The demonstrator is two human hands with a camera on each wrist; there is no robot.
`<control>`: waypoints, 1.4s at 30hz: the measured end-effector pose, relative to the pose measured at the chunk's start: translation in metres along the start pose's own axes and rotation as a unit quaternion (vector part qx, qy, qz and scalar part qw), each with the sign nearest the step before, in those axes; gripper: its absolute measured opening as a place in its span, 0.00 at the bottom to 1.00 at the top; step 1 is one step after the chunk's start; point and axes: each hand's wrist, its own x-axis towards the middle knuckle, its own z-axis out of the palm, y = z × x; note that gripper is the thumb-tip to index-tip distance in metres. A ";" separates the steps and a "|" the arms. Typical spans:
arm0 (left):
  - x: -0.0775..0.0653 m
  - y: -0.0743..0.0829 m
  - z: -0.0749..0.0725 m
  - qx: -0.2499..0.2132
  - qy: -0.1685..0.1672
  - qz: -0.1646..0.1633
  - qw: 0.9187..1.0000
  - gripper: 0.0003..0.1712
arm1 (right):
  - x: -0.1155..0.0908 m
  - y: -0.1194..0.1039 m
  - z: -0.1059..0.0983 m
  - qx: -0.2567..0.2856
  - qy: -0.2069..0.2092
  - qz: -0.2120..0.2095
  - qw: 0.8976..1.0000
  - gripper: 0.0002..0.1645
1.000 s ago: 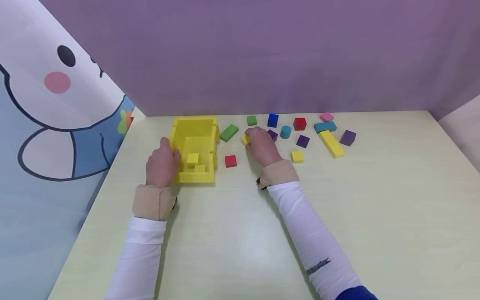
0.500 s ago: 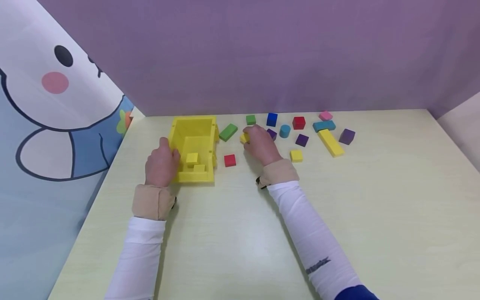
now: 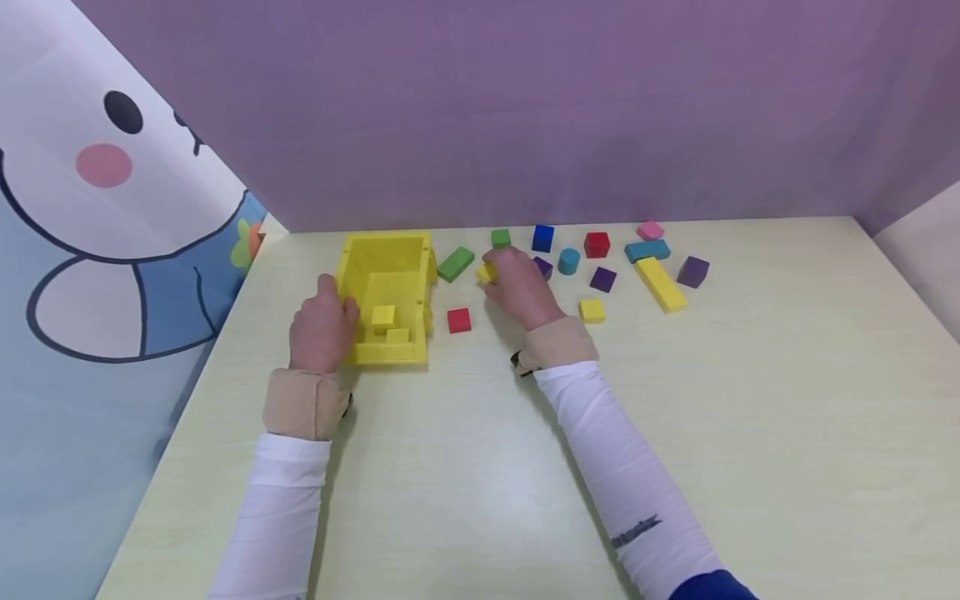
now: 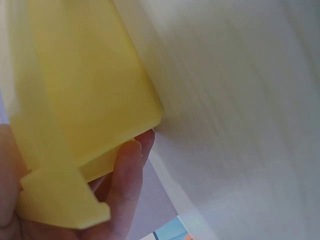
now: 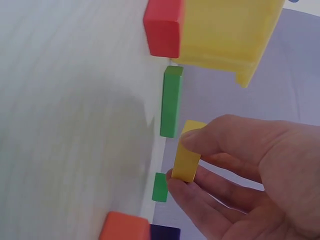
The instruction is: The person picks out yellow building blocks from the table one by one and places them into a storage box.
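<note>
My left hand point(image 3: 321, 329) grips the left wall of a yellow plastic box point(image 3: 390, 237). In the left wrist view its fingers curl under the rim of the box point(image 4: 95, 75). Two yellow blocks lie inside, near the front. My right hand point(image 3: 521, 287) pinches a yellow block point(image 5: 186, 160) between thumb and fingers; the right wrist view shows it apart from the tabletop. Close by are a green block point(image 3: 456, 263), a smaller green block point(image 3: 500, 238) and a purple block point(image 3: 543, 267) partly hidden by the hand. A red block point(image 3: 459, 320) lies between box and right arm.
Right of the hand lie a blue block point(image 3: 543, 237), a teal cylinder point(image 3: 568, 261), a red block point(image 3: 597, 244), a yellow block point(image 3: 592, 311), a long yellow block point(image 3: 660, 284) and several others. A purple backdrop point(image 3: 525, 117) stands along the table's far edge.
My right hand and its yellow block have shifted very slightly away and left, and a little more of the block shows. The left hand keeps its grip on the box.
</note>
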 end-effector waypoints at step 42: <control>-0.001 -0.002 0.003 0.001 0.016 0.016 1.000 0.17 | -0.017 -0.050 -0.025 -0.010 -0.017 -0.121 0.992 0.29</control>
